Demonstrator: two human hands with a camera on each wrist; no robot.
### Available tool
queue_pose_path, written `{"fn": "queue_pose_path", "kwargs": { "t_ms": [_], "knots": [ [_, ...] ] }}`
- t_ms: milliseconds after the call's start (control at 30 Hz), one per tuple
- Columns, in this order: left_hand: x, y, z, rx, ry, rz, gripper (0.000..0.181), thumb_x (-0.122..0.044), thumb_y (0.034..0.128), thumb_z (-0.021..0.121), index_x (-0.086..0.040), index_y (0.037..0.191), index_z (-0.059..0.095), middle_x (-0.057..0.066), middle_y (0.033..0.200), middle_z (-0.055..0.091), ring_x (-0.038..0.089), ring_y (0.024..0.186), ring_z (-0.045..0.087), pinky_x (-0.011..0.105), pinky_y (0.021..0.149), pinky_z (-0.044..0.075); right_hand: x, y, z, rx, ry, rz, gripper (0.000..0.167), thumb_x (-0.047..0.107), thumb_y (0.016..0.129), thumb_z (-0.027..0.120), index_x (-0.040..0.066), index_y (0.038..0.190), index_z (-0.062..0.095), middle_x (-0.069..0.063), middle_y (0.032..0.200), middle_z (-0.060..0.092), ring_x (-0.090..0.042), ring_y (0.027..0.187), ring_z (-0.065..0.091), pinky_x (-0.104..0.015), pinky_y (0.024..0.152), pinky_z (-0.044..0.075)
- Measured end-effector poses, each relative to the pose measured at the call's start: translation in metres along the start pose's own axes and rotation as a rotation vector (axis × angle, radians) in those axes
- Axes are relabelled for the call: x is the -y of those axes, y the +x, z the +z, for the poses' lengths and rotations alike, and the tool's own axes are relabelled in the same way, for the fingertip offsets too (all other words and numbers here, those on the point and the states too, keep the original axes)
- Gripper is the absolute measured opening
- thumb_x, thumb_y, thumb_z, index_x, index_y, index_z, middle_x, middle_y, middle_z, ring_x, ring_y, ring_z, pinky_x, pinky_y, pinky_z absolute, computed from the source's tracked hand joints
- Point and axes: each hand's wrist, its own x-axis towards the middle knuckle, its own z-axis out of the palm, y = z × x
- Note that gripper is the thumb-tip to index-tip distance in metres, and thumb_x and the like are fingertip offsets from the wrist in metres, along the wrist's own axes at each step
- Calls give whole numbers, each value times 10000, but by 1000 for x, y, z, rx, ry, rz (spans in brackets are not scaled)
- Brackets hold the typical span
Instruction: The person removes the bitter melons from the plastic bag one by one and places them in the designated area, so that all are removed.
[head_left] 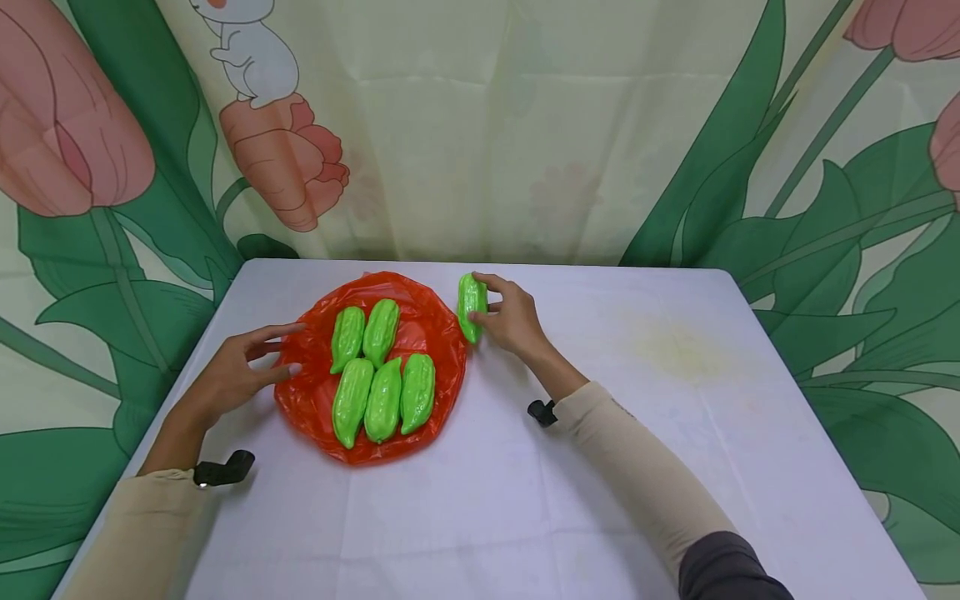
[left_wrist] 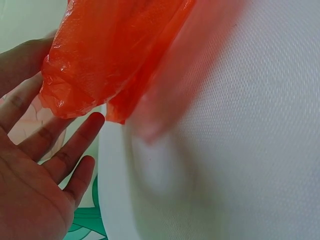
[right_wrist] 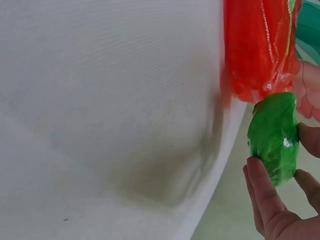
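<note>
- The glossy, green, ridged, elongated vegetable-like piece [head_left: 468, 308] stands at the red container's two o'clock, just beside or overlapping its rim; contact is unclear.
- The right hand [head_left: 517, 321] pinches that piece across its narrow width between thumb and fingers, probably because this steadies its length.
- The left hand [head_left: 228, 375] is at nine o'clock, its grip wide, fingers spread at the rim, perhaps to steady the soft wall; I cannot tell how firmly it touches.
- The round, crinkled red plastic-film container [head_left: 447, 396] sits on the white cloth-covered table [head_left: 637, 492], mouth upward, likely so its contents stay visible.
- Inside lie five matching green pieces [head_left: 384, 400]: two towards eleven and twelve, three from seven round to four.
</note>
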Motion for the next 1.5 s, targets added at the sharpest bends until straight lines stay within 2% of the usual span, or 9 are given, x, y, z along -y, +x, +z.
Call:
{"fn": "queue_pose_path", "kwargs": {
  "t_ms": [233, 567, 1200, 1500],
  "knots": [
    [1, 0, 0, 5, 3, -4, 730, -261, 994, 758, -161, 1637, 427, 269, 1673, 367, 586, 1476, 343, 634, 964, 605, -9, -3, -3, 22, 4, 35, 706, 51, 911, 822, 237, 1544, 571, -156, 1539, 570, -347, 1158, 742, -406, 900, 655],
    [1, 1, 1, 8, 13, 4, 727, -258, 994, 757, -157, 1635, 430, 268, 1674, 365, 583, 1472, 350, 648, 987, 590, -18, -6, -4, 76, -43, 93, 699, 77, 933, 808, 244, 1562, 552, -153, 1567, 552, -327, 1145, 747, -368, 900, 646],
    [-1, 0, 0, 5, 30, 17, 728, -288, 999, 753, -148, 1635, 428, 264, 1661, 389, 571, 1468, 362, 660, 1001, 577, -18, -9, -11, 90, -72, 113, 696, 137, 954, 791, 233, 1588, 521, -178, 1580, 543, -355, 1241, 716, -441, 1037, 590],
    [-2, 0, 0, 4, 30, 13, 737, -293, 998, 754, -145, 1638, 421, 270, 1664, 380, 577, 1467, 359, 652, 988, 587, -15, -7, -15, 38, -104, 86, 693, 170, 940, 805, 238, 1575, 538, -177, 1579, 545, -388, 1305, 668, -494, 1051, 583]
  ]
}}
